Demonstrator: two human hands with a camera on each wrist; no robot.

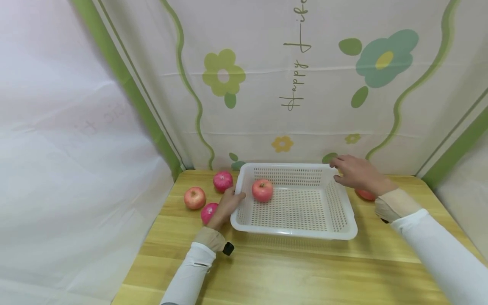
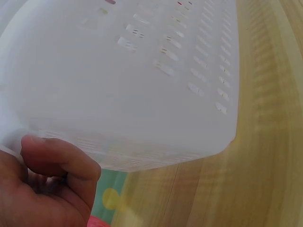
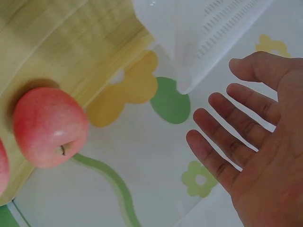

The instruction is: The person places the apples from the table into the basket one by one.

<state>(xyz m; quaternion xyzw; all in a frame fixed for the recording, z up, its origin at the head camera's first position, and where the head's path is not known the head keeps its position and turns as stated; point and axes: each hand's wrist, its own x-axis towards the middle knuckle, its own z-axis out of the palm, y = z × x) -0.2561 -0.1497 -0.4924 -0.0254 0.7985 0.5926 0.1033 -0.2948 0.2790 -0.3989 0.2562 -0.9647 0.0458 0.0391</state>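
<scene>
"What does the left hand (image 1: 228, 204) grip?"
"The left rim of a white basket (image 1: 290, 232), an apple (image 1: 262, 190) inside nearer that side."
"And the right hand (image 1: 358, 171)?"
"Fingers spread, holding nothing, near the far right corner."

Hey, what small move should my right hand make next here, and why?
Probably close your right hand on the right rim of the white basket: that hand is open and empty near the basket's far right corner, while your left hand grips the left side. A second grip would likely steady the basket and the apple inside.
</scene>
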